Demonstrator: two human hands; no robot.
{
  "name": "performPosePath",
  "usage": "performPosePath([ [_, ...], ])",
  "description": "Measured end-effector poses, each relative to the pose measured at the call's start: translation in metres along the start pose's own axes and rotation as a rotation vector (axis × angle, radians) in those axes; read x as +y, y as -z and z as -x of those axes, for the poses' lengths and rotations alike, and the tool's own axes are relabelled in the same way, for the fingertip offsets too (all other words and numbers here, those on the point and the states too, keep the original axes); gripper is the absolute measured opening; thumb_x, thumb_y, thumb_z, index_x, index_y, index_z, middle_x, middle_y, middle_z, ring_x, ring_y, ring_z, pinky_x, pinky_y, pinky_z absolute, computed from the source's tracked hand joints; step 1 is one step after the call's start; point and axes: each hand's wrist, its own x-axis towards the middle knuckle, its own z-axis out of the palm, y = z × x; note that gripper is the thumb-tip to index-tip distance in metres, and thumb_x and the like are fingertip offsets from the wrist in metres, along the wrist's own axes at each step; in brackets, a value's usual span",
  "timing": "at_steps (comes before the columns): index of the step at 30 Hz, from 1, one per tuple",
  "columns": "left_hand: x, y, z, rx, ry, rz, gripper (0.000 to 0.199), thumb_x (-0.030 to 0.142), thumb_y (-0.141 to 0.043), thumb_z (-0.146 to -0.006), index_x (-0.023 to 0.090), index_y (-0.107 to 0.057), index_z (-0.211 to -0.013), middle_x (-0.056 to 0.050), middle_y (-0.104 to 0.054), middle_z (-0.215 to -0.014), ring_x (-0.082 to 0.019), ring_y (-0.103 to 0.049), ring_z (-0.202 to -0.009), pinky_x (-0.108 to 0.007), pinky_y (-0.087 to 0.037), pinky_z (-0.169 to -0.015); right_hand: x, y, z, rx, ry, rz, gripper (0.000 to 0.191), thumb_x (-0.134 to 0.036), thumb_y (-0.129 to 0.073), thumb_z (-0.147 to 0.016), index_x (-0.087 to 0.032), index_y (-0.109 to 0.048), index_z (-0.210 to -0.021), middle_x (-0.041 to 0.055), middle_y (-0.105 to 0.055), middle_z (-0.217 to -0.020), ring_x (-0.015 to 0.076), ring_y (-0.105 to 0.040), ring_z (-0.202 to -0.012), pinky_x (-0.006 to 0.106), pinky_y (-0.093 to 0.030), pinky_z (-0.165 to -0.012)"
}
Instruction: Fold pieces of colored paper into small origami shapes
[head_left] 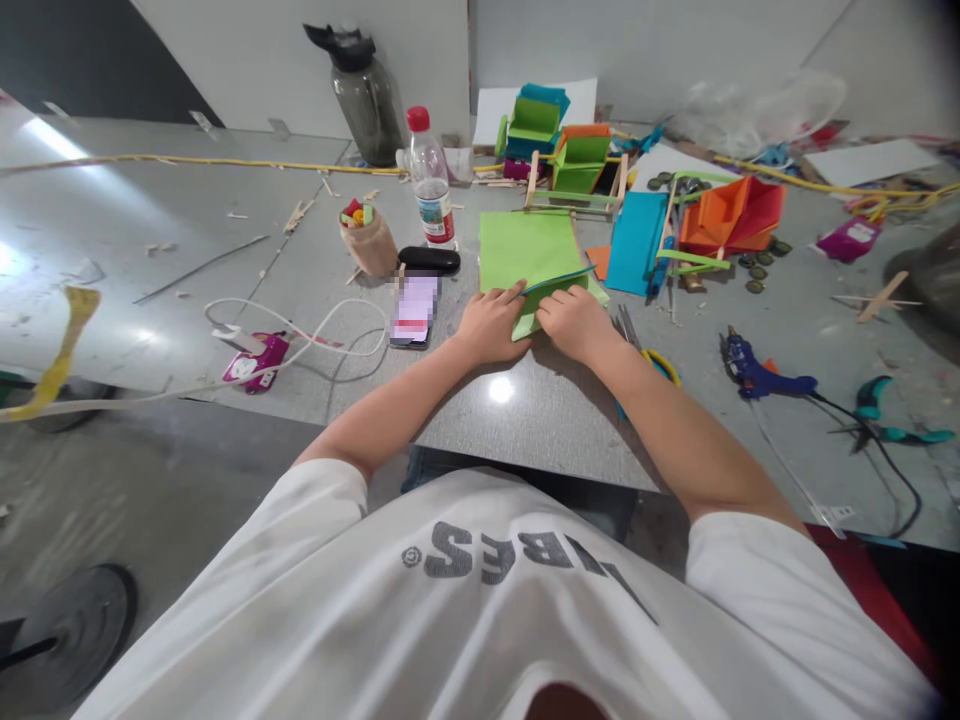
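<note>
A folded green paper piece (531, 312) with a blue edge along its top lies between my hands on the grey table. My left hand (491, 322) rests against its left side, fingers bent over the paper. On the right side, my right hand (574, 318) has its fingers curled and pressed on the folded piece. Behind both hands lies a flat stack of light green sheets (525, 245). Blue paper (636, 243) is to the right of the stack, beside an orange folded paper model (731, 220) with green strips.
Scissors (660, 365) lie under and beside my right forearm. Further right are a blue glue gun (765, 375) and pliers (874, 415). A phone (415, 308), black case (429, 261), bottle (431, 190) and wooden cup (369, 243) stand or lie left of the sheets.
</note>
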Motion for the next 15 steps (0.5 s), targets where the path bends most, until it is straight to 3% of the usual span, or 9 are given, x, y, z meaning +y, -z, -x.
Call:
performPosePath([
  [3,0.005,0.003,0.002,-0.051,-0.009,0.012,0.084,0.062,-0.093,-0.103,0.018,-0.077,-0.172,-0.021,-0.046,-0.207,-0.053,-0.069,-0.171,-0.071,-0.058,-0.139,-0.005,0.007,-0.001,-0.068,0.021,0.006,0.031,-0.007,-0.062,-0.109,-0.017,-0.09,-0.105,0.0225,-0.09,-0.113,0.0364,-0.071,-0.104,0.049,-0.037,-0.089],
  [7,0.003,0.007,-0.001,-0.12,-0.014,0.039,0.082,0.071,-0.07,-0.12,0.015,-0.072,-0.179,-0.021,-0.04,-0.209,-0.051,-0.062,-0.18,-0.072,-0.054,-0.143,-0.01,0.023,0.001,-0.155,0.028,0.004,0.031,-0.008,-0.061,-0.113,-0.014,-0.092,-0.109,0.0218,-0.091,-0.112,0.0344,-0.072,-0.102,0.047,-0.038,-0.09],
  [10,-0.003,0.01,-0.004,-0.17,-0.009,0.095,0.079,0.07,-0.051,-0.128,0.016,-0.071,-0.181,-0.02,-0.036,-0.211,-0.049,-0.057,-0.186,-0.073,-0.05,-0.148,-0.014,0.039,0.005,-0.208,0.013,-0.004,0.034,-0.006,-0.06,-0.113,-0.015,-0.092,-0.106,0.0192,-0.091,-0.108,0.0316,-0.072,-0.096,0.046,-0.039,-0.089],
  [15,-0.015,0.014,-0.011,-0.221,0.073,0.265,0.076,0.06,-0.03,-0.132,0.025,-0.073,-0.184,-0.013,-0.037,-0.212,-0.045,-0.046,-0.194,-0.075,-0.043,-0.154,-0.02,0.081,0.024,-0.226,-0.016,-0.073,0.029,-0.002,-0.068,-0.098,-0.021,-0.088,-0.088,0.0115,-0.09,-0.1,0.026,-0.069,-0.085,0.044,-0.041,-0.084],
])
